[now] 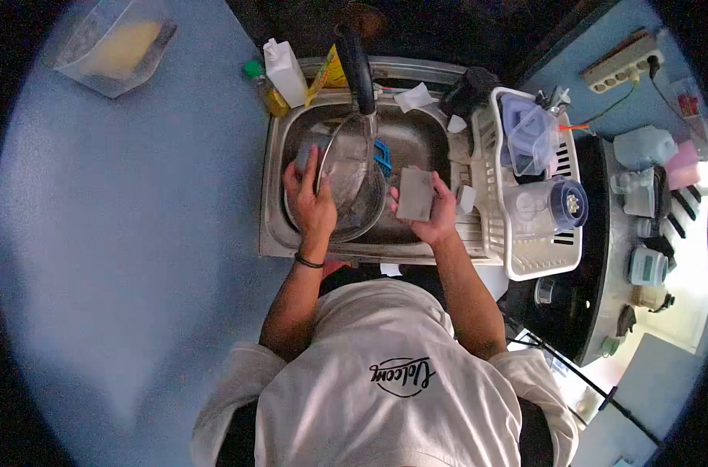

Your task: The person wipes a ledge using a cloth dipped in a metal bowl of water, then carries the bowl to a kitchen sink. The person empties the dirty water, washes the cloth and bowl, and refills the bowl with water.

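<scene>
In the head view, my left hand [315, 202] is closed on the near rim of a round, see-through lid [347, 159], which is tilted in the sink under the tap. A greyish piece just beyond those fingertips is too unclear to name. Below the lid sits a round, clear-looking vessel [361, 222], partly hidden by it and my hand. My right hand [441, 214] grips a flat, grey rectangular sponge [416, 193] over the right side of the basin. A blue plastic item [382, 157] lies in the sink behind the lid.
The black tap [357, 74] reaches over the metal sink [272, 194]. A white bottle [285, 74] and a green-capped bottle [274, 101] stand at the back left. To the right, a white dish rack [497, 226] holds plastic containers [534, 136] and a clear jug [531, 208].
</scene>
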`<state>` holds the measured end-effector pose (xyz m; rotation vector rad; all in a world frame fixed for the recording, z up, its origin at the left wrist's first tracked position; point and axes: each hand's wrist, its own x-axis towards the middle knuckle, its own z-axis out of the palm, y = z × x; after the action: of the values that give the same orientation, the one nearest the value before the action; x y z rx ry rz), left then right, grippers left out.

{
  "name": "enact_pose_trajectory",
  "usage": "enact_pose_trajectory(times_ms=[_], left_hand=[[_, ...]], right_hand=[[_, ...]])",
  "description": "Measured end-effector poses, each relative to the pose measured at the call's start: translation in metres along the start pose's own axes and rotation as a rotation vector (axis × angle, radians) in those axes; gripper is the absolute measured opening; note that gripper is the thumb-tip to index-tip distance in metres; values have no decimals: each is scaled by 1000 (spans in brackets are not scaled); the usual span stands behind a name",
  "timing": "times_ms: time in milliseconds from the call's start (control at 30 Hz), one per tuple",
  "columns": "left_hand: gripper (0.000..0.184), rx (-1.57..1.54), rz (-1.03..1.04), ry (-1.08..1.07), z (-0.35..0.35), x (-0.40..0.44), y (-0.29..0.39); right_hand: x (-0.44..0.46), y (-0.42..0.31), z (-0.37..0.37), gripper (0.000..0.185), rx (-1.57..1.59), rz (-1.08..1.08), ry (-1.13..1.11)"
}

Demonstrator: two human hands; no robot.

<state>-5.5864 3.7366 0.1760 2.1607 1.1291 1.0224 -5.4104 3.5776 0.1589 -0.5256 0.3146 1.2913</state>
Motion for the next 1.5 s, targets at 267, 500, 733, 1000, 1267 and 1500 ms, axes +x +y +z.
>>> enact_pose_trajectory(times_ms=[267,500,733,1000,1267,1500], left_hand=[[43,-29,-135,166,-55,-16,-28],[44,-51,-217,198,-72,-36,-24],[45,-104,-262,151,-68,-45,-35],[43,-142,-235,117,-66,-47,-31],[43,-185,-252,99,-67,-52,-29],[43,-181,-261,105,-67,-59,-27]], right_hand=[[72,31,24,61,28,152,-99],[96,37,38,64,153,174,-154],[94,18,54,63,181,44,-189],[62,23,57,59,215,59,-170],[51,38,50,67,19,169,-212],[47,42,37,70,12,165,-296]])
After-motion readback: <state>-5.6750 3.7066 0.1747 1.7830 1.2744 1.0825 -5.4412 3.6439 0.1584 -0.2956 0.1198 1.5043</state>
